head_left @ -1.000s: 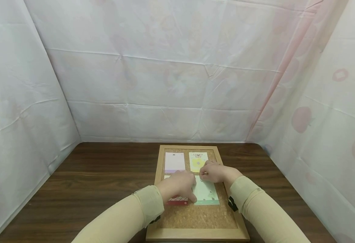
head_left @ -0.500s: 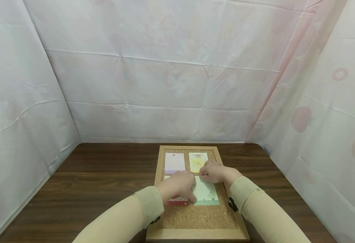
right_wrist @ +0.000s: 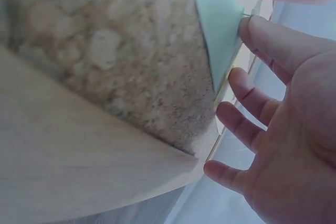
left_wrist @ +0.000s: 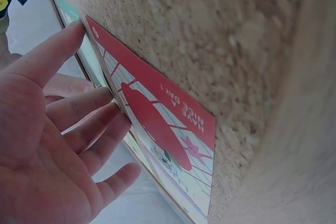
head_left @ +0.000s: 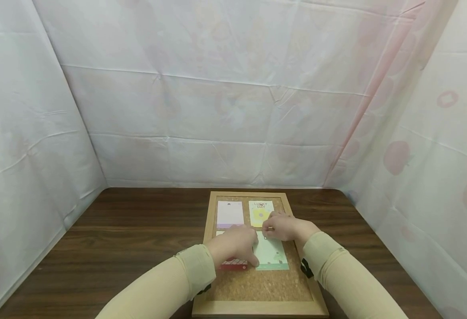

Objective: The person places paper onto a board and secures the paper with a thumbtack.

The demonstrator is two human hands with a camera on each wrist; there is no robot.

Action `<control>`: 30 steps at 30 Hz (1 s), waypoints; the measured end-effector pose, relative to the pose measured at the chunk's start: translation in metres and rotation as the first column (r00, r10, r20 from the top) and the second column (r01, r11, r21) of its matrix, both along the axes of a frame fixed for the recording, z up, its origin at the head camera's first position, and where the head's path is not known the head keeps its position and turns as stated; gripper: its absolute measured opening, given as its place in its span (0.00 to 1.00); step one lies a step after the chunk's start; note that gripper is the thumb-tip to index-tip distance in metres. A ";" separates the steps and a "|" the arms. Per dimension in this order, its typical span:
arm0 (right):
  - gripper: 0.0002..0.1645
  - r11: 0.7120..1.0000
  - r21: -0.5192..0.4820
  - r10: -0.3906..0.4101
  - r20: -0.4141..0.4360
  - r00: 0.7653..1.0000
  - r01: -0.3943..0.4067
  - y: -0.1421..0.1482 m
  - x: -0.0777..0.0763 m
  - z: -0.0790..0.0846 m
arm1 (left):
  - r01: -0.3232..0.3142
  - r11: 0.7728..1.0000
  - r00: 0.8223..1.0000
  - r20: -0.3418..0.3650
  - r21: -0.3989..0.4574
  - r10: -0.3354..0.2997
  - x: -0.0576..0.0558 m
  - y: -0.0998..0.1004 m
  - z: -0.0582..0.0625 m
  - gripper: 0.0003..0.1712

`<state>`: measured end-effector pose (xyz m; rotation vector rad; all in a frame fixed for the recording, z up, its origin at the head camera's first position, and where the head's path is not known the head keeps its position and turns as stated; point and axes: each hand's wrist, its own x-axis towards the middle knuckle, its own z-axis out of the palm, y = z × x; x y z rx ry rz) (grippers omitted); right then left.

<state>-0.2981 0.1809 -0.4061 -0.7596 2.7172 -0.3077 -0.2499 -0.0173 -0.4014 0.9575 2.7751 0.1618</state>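
Note:
My left hand (head_left: 237, 241) rests over a red-banded card (left_wrist: 152, 114) reading "Have a nice day", and its thumb and fingertips touch the edge of the mint-green card (head_left: 275, 252) beside it. The left fingers are extended and apart. At the top of the green card, my right hand (head_left: 283, 226) pinches a pin between thumb and index finger. Only the pin's thin metal shaft (right_wrist: 247, 14) shows clearly, pointing at the card; the head is hidden by the fingertips. The other right fingers are bent loosely near the corkboard (head_left: 261, 285).
A white card with a purple band (head_left: 229, 212) and a yellow-flower "Lucky Day" card (head_left: 260, 212) lie at the board's far end, each with a small dark mark at its top. The wood-framed board lies on a dark wooden table (head_left: 149, 217); pale patterned sheets (head_left: 217, 110) hang around it.

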 end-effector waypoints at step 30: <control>0.06 0.994 -0.113 -0.019 -0.043 0.999 0.014 0.004 -0.002 0.010 | 0.000 1.000 1.000 0.022 0.023 -0.001 0.000 -0.003 0.002 0.23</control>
